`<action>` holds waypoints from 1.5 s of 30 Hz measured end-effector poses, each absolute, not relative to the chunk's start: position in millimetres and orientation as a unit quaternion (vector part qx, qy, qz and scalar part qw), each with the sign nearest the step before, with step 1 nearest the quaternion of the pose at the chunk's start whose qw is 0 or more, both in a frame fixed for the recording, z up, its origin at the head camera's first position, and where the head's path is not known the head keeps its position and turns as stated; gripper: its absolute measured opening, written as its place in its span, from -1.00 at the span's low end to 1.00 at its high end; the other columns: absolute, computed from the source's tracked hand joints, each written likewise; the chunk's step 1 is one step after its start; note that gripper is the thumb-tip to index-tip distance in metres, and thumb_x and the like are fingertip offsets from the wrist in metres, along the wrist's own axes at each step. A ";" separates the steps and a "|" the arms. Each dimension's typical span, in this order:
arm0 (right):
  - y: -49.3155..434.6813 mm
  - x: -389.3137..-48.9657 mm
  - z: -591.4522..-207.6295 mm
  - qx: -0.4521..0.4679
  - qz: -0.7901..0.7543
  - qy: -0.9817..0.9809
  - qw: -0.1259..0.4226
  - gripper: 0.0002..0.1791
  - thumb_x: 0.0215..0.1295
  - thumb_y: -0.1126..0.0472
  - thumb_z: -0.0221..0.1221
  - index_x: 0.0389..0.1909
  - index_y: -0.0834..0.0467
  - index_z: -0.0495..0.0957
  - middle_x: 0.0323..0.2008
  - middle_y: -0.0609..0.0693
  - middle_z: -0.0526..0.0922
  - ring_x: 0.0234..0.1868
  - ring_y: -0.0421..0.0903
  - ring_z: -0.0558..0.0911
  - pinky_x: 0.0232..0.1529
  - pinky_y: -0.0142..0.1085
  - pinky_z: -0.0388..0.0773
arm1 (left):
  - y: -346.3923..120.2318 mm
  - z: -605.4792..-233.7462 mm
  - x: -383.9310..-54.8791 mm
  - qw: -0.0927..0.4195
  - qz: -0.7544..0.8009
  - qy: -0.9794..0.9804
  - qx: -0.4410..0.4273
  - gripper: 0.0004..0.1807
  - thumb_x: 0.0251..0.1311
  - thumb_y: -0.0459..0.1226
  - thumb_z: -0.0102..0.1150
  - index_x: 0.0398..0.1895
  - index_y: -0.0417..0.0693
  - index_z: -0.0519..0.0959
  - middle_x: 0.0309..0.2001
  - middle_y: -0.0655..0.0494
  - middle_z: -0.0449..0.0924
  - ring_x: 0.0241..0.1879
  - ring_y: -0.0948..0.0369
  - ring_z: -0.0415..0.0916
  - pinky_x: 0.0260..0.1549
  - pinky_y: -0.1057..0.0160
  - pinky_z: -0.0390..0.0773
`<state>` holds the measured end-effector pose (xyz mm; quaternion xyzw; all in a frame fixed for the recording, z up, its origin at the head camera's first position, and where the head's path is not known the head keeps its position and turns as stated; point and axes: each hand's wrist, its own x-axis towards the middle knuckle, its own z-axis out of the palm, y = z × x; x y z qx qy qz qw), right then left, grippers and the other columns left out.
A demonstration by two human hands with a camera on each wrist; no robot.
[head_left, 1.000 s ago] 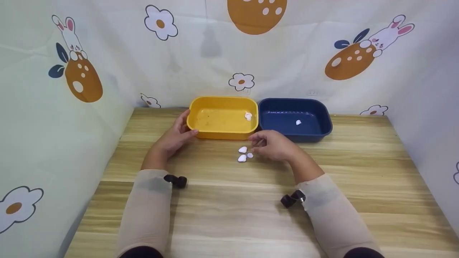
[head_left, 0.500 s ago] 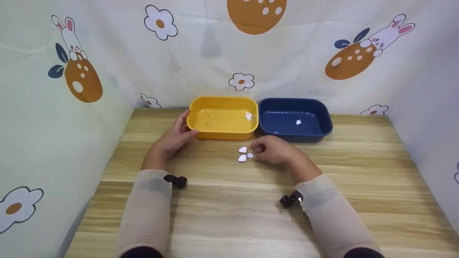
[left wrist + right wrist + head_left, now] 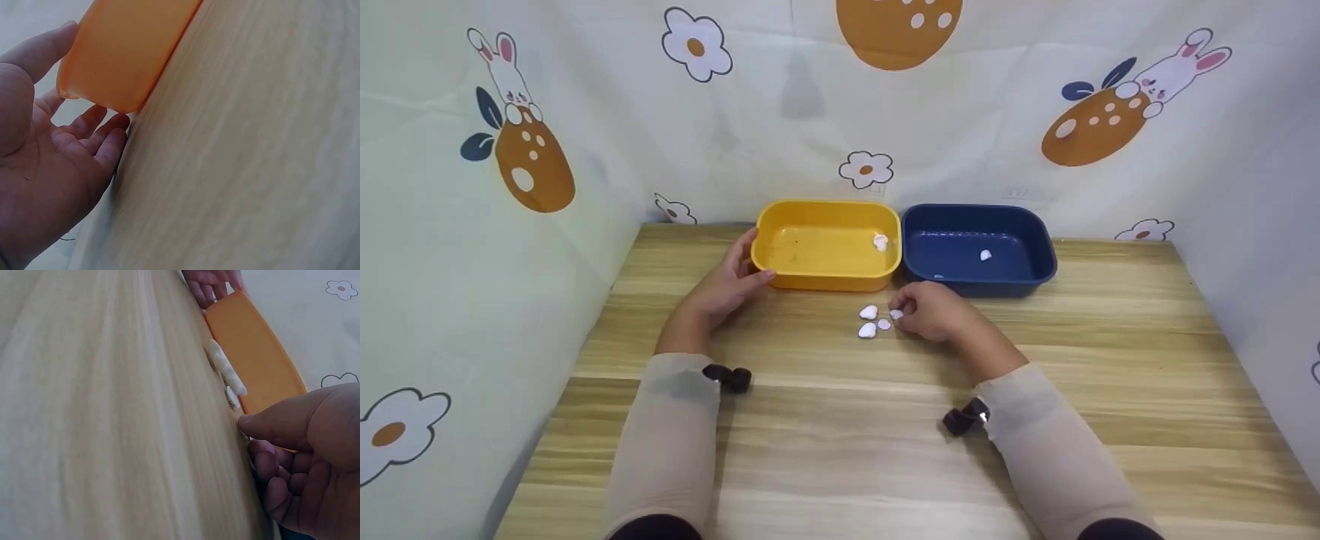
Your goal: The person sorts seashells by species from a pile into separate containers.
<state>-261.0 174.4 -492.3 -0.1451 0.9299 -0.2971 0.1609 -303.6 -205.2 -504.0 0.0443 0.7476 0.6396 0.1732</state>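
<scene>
My left hand point(image 3: 725, 283) holds the left end of a yellow plastic bin point(image 3: 832, 282), its thumb by the near corner and the other fingers along the end wall. In the left wrist view those fingers touch the bin's orange-looking side. Just in front of the bin, my right hand point(image 3: 934, 311) pinches a small white pebble-like piece point(image 3: 896, 314) between thumb and forefinger, low over the table. Beside it on the wood lie two larger white pieces, the upper piece point(image 3: 869, 312) and the lower piece point(image 3: 868, 330), plus a small flat disc point(image 3: 884, 324).
A dark blue bin point(image 3: 982, 288) stands against the yellow one's right side, with a white piece point(image 3: 985, 255) inside. Another white lump point(image 3: 880, 242) lies in the yellow bin. The wooden table point(image 3: 825, 435) meets a printed cloth wall point(image 3: 780, 135) behind both bins.
The right hand has shifted slightly toward me and right, away from the yellow bin's corner, and a white piece now shows between its fingertips. The left hand has stayed put.
</scene>
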 end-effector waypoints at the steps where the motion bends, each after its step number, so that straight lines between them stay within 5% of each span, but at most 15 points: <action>1: 174.1 -260.9 -492.4 -0.144 -0.296 0.931 0.158 -0.78 0.28 0.27 0.38 -0.06 0.12 0.74 -0.34 -0.01 0.70 -0.32 -0.11 0.58 -0.24 -0.32 0.49 | -205.4 -504.2 -303.8 0.172 0.640 0.748 0.044 0.03 0.48 -0.23 0.31 0.77 0.40 -0.15 0.80 0.18 -0.19 0.75 0.10 -0.02 0.69 0.01 0.16; 45: 171.0 -251.9 -458.5 -0.126 -0.376 0.909 0.131 -0.79 0.41 0.16 0.33 0.02 0.02 0.73 -0.15 -0.02 0.71 -0.10 -0.05 0.63 -0.02 -0.24 0.61 | -205.0 -503.0 -303.1 0.178 0.635 0.751 0.037 0.03 0.48 -0.22 0.31 0.76 0.43 -0.14 0.79 0.20 -0.18 0.72 0.10 0.05 0.68 0.01 0.20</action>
